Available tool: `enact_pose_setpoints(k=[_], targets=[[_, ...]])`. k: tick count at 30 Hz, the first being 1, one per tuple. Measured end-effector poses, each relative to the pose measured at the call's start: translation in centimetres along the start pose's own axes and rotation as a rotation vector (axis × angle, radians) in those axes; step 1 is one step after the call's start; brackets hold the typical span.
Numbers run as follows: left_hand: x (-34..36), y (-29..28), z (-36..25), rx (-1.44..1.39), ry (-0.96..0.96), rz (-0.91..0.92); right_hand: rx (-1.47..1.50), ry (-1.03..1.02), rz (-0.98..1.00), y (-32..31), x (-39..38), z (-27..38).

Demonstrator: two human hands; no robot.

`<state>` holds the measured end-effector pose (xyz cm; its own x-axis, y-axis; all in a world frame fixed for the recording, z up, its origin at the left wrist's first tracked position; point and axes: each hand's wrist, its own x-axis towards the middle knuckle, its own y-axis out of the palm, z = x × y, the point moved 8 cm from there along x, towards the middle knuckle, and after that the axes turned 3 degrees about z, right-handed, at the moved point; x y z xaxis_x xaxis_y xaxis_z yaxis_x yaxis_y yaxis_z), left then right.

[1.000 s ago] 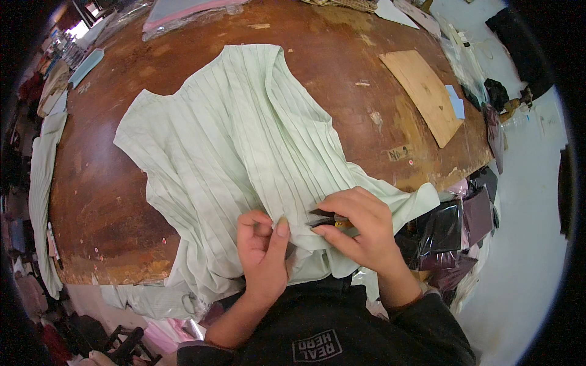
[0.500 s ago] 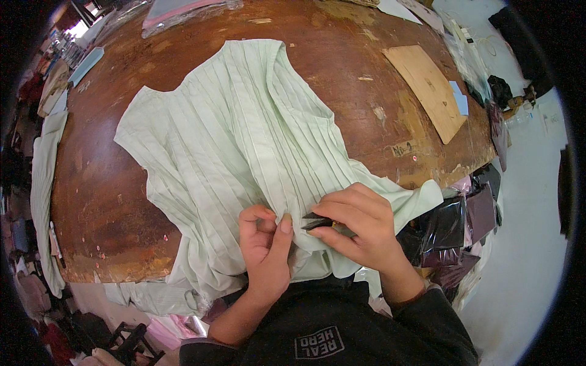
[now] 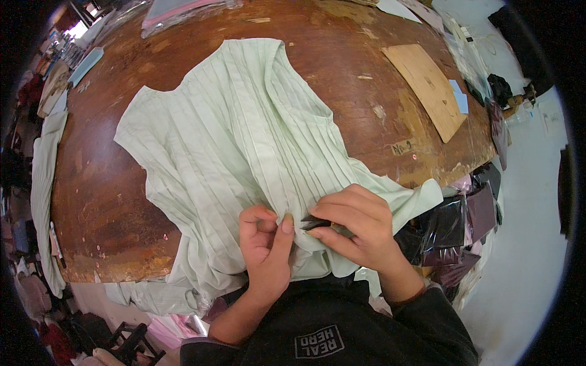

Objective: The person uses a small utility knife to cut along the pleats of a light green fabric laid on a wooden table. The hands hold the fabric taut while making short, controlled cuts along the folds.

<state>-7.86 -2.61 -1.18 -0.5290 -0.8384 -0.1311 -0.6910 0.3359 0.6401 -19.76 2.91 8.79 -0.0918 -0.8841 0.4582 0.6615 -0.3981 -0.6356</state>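
A pale green pleated sleeveless garment [image 3: 207,128] lies spread on the brown wooden table [image 3: 116,201], its lower part bunched toward me over the near edge. With thumb and fingers, my left hand [image 3: 267,247] pinches a fold of its cloth. Just to the right, my right hand [image 3: 360,226] grips small black thread snips [image 3: 315,222] between thumb and fingers. The tips of the snips point left, close to the pinched fold. Whether the blades touch the cloth I cannot tell.
A flat tan board [image 3: 425,91] lies at the right, a light blue piece [image 3: 458,97] beside it. Dark packaged garments [image 3: 444,222] are heaped below the table's right edge. More pale green cloth [image 3: 47,177] hangs along the left edge. Clear plastic packs [image 3: 177,13] lie at the far side.
The snips' blades have drawn slightly closer together. Both hands stay in nearly the same place, and the garment has barely moved.
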Motion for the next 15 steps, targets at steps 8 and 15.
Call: enact_pose_setpoints(k=[8, 15], targets=[[-0.25, -0.36, -0.01, 0.034, 0.037, -0.010, -0.052, -0.015, 0.001, 0.40, -0.28, 0.11], [-0.50, -0.58, -0.27, 0.074, 0.096, -0.001, -0.105, -0.059, -0.056, 0.23, -0.58, 0.54]])
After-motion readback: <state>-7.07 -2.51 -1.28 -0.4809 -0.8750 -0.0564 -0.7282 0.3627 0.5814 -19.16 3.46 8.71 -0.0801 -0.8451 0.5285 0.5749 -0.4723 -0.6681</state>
